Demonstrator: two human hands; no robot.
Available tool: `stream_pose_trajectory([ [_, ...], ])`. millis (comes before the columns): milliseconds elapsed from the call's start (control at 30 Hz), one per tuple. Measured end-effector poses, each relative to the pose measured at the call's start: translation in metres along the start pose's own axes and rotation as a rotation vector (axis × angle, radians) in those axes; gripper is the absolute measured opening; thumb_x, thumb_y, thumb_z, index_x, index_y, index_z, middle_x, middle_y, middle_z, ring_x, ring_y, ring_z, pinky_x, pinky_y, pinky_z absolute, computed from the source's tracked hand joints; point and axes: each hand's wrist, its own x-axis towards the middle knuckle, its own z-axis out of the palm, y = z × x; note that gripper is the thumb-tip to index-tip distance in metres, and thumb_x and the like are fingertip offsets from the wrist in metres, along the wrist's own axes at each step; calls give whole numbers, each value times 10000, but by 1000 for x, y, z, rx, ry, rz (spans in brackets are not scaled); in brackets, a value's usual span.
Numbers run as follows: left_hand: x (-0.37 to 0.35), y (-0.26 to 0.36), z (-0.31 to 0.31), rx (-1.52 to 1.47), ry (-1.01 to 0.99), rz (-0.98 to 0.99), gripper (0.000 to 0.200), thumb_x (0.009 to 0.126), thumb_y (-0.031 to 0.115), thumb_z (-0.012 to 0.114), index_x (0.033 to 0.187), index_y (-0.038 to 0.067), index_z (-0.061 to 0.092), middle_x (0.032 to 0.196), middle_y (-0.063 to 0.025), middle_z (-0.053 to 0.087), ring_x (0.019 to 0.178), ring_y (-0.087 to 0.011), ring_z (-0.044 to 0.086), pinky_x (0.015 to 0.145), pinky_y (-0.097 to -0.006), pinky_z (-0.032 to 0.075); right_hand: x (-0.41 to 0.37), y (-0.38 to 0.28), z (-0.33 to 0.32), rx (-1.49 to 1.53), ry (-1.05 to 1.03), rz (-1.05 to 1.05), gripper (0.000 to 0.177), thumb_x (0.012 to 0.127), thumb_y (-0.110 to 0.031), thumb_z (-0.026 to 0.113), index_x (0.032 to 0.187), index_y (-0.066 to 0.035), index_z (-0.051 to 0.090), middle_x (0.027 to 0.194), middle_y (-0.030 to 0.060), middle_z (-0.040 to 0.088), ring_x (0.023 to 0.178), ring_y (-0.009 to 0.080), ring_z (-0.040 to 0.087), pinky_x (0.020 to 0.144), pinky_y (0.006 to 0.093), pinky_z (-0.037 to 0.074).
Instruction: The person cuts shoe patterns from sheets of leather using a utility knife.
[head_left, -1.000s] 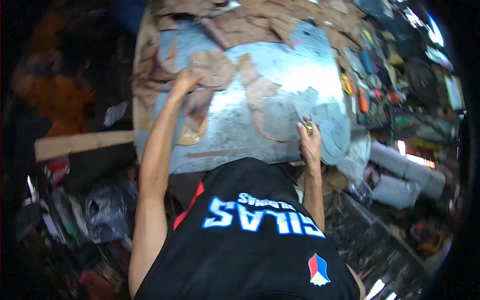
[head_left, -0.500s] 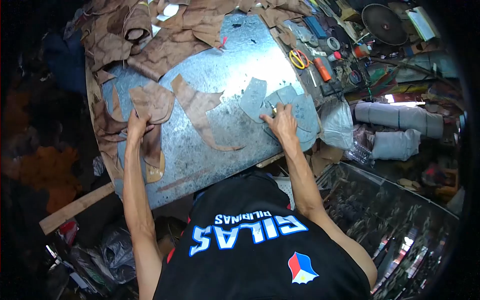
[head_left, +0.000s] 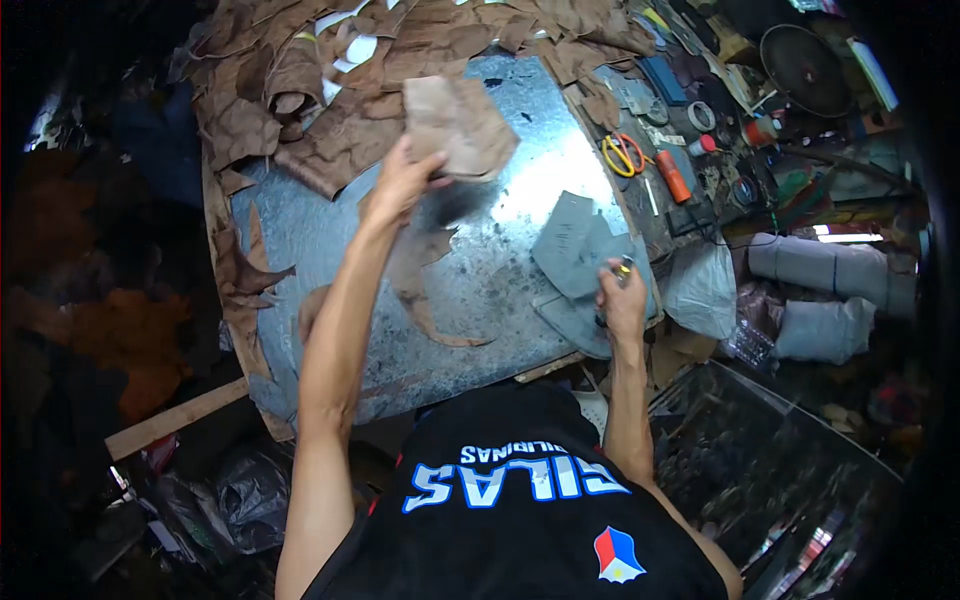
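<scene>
My left hand (head_left: 405,180) grips cut brown leather pieces (head_left: 460,130), raised over the grey metal sheet (head_left: 390,350) on the table. My right hand (head_left: 622,298) is closed around a small tool (head_left: 625,267) with a yellowish part, beside the sheet's right edge. Grey-green flat templates (head_left: 572,240) lie close to my right hand, some with writing on them. A curved brown leather scrap (head_left: 420,310) rests mid-sheet, partly blurred and shaded.
Brown leather (head_left: 350,140) is heaped at the far side. Yellow-and-orange-handled scissors (head_left: 622,155), an orange cylinder (head_left: 673,177) and a tape roll (head_left: 701,117) lie at the right. A wooden beam (head_left: 180,418) juts out at the lower left.
My left hand has lifted the leather pieces and carried them right and toward the far side. My right hand has moved right and nearer to me with the tool. The view has shifted slightly.
</scene>
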Motion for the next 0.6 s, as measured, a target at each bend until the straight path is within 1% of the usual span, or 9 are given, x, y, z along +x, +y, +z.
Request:
stream_pose_trajectory([
  [100,60,-34,68,-125,-119,-51,405,906,77,660,1270,64,483,1164,-109,646,977,-225,677,774,-360,608,-7,4,-48,90,134,-77,188,927,-95,631,1077,-13,553,668,0,526,521,68,499,448,224,400],
  [233,110,-81,133,-255,-113,-156,359,908,42,630,1243,41,502,1163,-114,636,985,-235,667,809,-392,609,-19,7,-107,105,261,-160,233,927,-87,628,1131,4,563,675,3,542,528,78,512,464,222,421],
  [300,119,-102,141,-200,-102,-350,322,909,44,627,1212,20,522,1154,-120,629,966,-234,665,756,-365,619,-22,11,-128,75,271,-130,249,922,-88,633,1141,10,566,718,16,556,533,87,518,467,227,428],
  [333,115,-106,143,-47,-54,-390,303,911,46,623,1198,6,535,1061,-120,653,830,-220,682,661,-327,621,-21,11,-134,89,317,-158,251,918,-90,637,1136,10,565,747,23,562,539,87,520,468,229,431],
  [367,112,-108,137,-57,-33,-401,303,911,46,623,1198,6,535,1061,-120,653,830,-220,682,661,-327,621,-19,11,-136,107,359,-190,254,914,-92,642,1132,11,563,777,31,568,545,88,523,470,231,434],
  [433,106,-98,124,-43,-212,-465,372,913,46,621,1260,1,493,942,-127,668,671,-197,668,576,-298,606,-5,6,-132,119,308,-172,251,912,-100,645,1125,5,562,789,31,569,552,85,522,471,232,435],
  [467,94,-93,120,32,-96,-437,463,918,38,608,1336,-25,419,866,-135,671,584,-171,643,548,-300,592,4,1,-128,138,280,-162,249,910,-107,648,1118,0,560,802,31,571,559,83,521,471,233,436],
  [533,64,-76,88,176,-121,-345,699,916,39,614,1481,-82,220,910,-160,679,655,-155,661,567,-282,568,26,-21,-111,147,178,-177,235,909,-124,651,1097,-11,566,795,20,565,573,80,518,472,235,436],
  [600,32,-58,50,226,-108,-296,672,935,99,615,1478,-81,263,947,-157,688,729,-161,674,624,-245,564,61,-52,-85,131,61,-211,221,908,-126,652,1083,-15,577,762,10,555,562,80,518,467,232,428],
])
